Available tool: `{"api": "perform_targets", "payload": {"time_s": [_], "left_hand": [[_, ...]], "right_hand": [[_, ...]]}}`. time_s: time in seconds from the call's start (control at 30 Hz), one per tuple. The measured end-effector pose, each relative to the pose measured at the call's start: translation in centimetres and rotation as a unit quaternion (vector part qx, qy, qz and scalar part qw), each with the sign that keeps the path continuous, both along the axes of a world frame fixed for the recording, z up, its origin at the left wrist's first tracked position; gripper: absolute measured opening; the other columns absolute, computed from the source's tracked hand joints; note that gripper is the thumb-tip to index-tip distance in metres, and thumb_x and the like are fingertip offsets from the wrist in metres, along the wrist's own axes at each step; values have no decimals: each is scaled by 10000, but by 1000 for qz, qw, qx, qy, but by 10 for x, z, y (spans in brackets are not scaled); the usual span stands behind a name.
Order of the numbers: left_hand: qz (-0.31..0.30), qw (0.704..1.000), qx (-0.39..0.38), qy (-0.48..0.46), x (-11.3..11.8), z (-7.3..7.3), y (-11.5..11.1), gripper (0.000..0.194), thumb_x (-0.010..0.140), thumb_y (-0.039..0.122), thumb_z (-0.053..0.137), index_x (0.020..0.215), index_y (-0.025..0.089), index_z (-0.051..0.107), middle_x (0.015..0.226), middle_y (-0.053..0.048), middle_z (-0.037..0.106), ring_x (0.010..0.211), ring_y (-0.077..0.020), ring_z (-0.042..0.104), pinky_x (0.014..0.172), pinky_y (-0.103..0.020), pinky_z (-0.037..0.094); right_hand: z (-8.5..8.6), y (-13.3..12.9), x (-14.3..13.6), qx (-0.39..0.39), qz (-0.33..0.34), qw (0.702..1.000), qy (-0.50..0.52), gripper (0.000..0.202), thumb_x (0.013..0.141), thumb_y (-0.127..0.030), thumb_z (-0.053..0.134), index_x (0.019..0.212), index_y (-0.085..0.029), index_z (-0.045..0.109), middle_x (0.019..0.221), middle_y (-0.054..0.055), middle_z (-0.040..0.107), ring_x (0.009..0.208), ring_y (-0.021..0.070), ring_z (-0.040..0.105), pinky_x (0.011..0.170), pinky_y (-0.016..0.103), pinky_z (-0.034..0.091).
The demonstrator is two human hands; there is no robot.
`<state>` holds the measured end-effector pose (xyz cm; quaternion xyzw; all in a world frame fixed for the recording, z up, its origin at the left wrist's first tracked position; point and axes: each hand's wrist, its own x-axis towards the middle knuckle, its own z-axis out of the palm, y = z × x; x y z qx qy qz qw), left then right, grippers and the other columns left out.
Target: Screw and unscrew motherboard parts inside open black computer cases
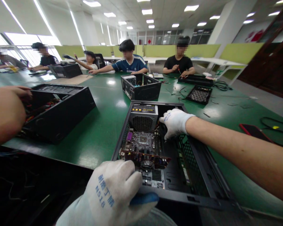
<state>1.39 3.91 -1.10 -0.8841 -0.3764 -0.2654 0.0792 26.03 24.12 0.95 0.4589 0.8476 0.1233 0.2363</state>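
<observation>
An open black computer case (179, 196) lies on its side in front of me. My left hand (115, 185), in a white work glove with blue print, is closed over its near edge at the left corner. Deep in the far part of the case, my right hand (175, 123), gloved too, curls its fingers beside the power supply (144, 119); what they hold, if anything, is hidden. Below the power supply lies the motherboard (143, 140) with a bare processor socket and a purple connector (129, 136). A brown expansion card (153, 158) stands across the board.
To the left is another open case (61, 116), with a person's bare arm (4, 116) reaching over it. A third case (141, 88) stands ahead on the green table (103, 125). At right lie a black tray (199, 94), a red-edged phone (257, 133) and cables. Several people work opposite.
</observation>
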Motion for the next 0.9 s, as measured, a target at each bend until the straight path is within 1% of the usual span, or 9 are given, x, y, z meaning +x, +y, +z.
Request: {"api": "perform_targets", "payload": {"time_s": [0.1, 0.2, 0.3, 0.43, 0.57, 0.63, 0.73, 0.8, 0.9], "left_hand": [[2, 1000, -2, 0, 1, 0, 0, 312, 840, 443, 704, 714, 232, 511, 664, 16, 528, 548, -151, 472, 510, -328, 241], [6, 1000, 5, -7, 2, -1, 2, 327, 842, 453, 697, 698, 231, 504, 656, 17, 518, 539, -148, 466, 502, -336, 243], [3, 1000, 9, -10, 2, -1, 3, 331, 857, 466, 681, 700, 235, 503, 659, 16, 515, 539, -155, 466, 502, -346, 241], [2, 1000, 9, -9, 2, -1, 3, 338, 874, 473, 665, 699, 238, 496, 664, 15, 511, 535, -160, 460, 504, -350, 237], [6, 1000, 11, -12, 3, -1, 3, 344, 866, 476, 671, 695, 238, 492, 658, 17, 506, 531, -160, 463, 501, -347, 240], [6, 1000, 11, -9, 4, -1, 3, 345, 859, 476, 680, 692, 236, 496, 657, 16, 511, 531, -159, 468, 495, -347, 246], [7, 1000, 14, -12, 3, 2, 3, 355, 857, 480, 678, 678, 233, 497, 648, 14, 511, 525, -155, 472, 482, -342, 257], [5, 1000, 12, -8, 3, 5, 3, 351, 859, 472, 680, 675, 229, 505, 645, 12, 517, 524, -147, 481, 471, -325, 273], [1, 1000, -4, 26, 2, 12, 3, 324, 863, 448, 694, 692, 226, 531, 654, 17, 540, 532, -131, 509, 466, -280, 314]], "right_hand": [[-2, -1, 1, 26, 11, 1000, -10, 871, 574, -793, 761, 1198, -187, 719, 1127, 190, 720, 1052, 378, 645, 847, 456, 472], [-3, -3, 0, 51, 25, 998, -20, 880, 501, -823, 782, 1131, -210, 742, 1185, 202, 694, 1115, 402, 599, 868, 477, 461], [-2, -4, -2, 37, 24, 999, -28, 878, 475, -784, 824, 1144, -222, 743, 1237, 204, 676, 1130, 410, 591, 859, 483, 464], [1, -4, -4, -10, 16, 999, -43, 898, 533, -709, 843, 1254, -194, 695, 1168, 168, 721, 1087, 371, 643, 874, 454, 466], [6, -2, -8, -44, 16, 998, -46, 872, 581, -706, 819, 1252, -163, 695, 1143, 160, 736, 1050, 343, 679, 849, 417, 485], [7, -2, -9, -54, 9, 997, -49, 893, 572, -711, 821, 1258, -154, 693, 1139, 163, 737, 1036, 341, 688, 836, 410, 493], [8, -3, -10, -57, 12, 997, -51, 904, 552, -676, 847, 1269, -148, 688, 1144, 164, 736, 1044, 341, 684, 850, 410, 489], [8, -4, -10, -55, 14, 997, -47, 875, 536, -637, 870, 1243, -150, 702, 1128, 164, 738, 1044, 341, 681, 869, 416, 480], [8, -6, -13, -49, 10, 998, -41, 811, 508, -567, 904, 1180, -148, 729, 1105, 167, 743, 1045, 347, 677, 890, 428, 471]]}}
